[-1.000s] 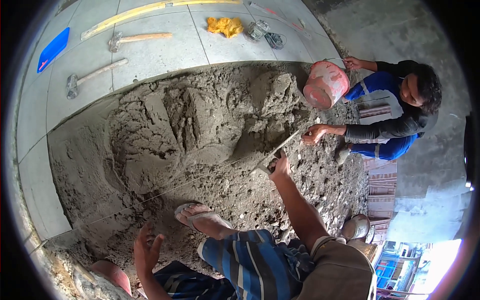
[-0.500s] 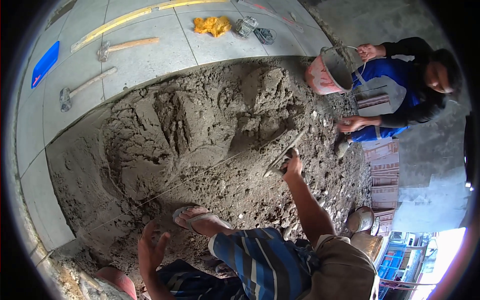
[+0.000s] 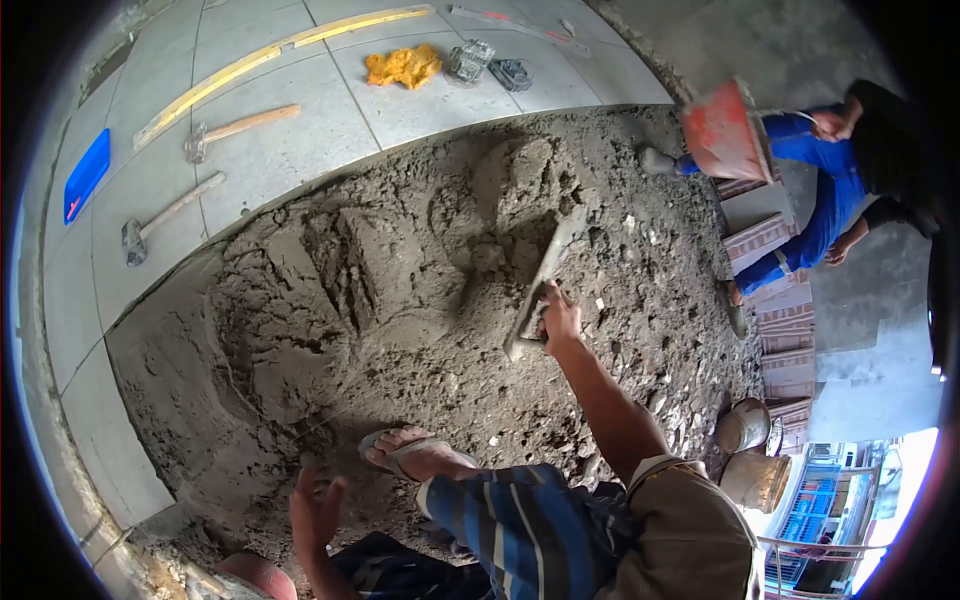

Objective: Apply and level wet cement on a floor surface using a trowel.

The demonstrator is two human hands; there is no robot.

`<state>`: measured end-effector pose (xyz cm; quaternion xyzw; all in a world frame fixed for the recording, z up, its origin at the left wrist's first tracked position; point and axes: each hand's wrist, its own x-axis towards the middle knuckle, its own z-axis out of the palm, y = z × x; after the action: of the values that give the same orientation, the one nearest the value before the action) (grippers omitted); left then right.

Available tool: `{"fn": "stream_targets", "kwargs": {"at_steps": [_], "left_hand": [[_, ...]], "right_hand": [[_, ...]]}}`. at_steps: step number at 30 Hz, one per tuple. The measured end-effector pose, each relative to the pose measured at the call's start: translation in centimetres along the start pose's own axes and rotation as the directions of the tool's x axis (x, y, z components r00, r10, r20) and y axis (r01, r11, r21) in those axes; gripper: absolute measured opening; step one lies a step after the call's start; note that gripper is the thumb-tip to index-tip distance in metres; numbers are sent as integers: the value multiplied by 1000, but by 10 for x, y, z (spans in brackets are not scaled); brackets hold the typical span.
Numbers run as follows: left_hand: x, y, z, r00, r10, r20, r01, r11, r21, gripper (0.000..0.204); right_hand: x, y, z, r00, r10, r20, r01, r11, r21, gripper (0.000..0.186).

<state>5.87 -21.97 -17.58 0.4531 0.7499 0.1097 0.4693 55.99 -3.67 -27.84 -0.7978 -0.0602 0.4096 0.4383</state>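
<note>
My right hand (image 3: 561, 322) grips a plasterer's trowel (image 3: 560, 243), a long flat blade coated with mortar. Its blade slants over the edge of the wet grey mortar (image 3: 405, 265), beside a hollow in the heap. At the lower left, my left hand (image 3: 316, 508) is held up over the mortar with its fingers apart and holds nothing. My sandalled foot (image 3: 415, 455) stands between the two arms. A thin string (image 3: 345, 408) runs across the mortar near the foot.
A co-worker (image 3: 835, 170) at the right carries a red bucket (image 3: 722, 135). Grey floor tiles (image 3: 300, 160) border the mortar, with two hammers (image 3: 250, 120), a yellow level (image 3: 280, 48), an orange cloth (image 3: 404, 67) and a blue tray (image 3: 88, 175). Stacked tiles (image 3: 785, 330) and buckets (image 3: 744, 426) stand right.
My right hand has moved slightly up and left, turning the trowel more upright. The co-worker has swung the bucket away to the right, and its opening no longer shows. My view has shifted slightly.
</note>
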Motion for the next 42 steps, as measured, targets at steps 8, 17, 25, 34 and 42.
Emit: {"fn": "stream_targets", "kwargs": {"at_steps": [8,17,25,34,42], "left_hand": [[4,1,40,981,144,132,-134,988,-80,55],[0,-19,18,996,84,-32,-88,984,-153,52],[-16,-18,18,996,56,64,-50,994,-93,56],[-37,-17,3,994,38,-105,-51,991,-124,60],[-58,-21,5,988,94,-124,-96,995,-11,67]], "right_hand": [[107,-98,-63,970,21,-243,41,968,248,36],[-60,-38,12,991,-134,-19,135,990,36,46],[30,-162,-109,945,-252,-208,219,961,-169,40],[100,-158,-40,940,-297,171,330,918,-220,26],[70,-63,93,557,-411,721,816,434,-383,38]]}}
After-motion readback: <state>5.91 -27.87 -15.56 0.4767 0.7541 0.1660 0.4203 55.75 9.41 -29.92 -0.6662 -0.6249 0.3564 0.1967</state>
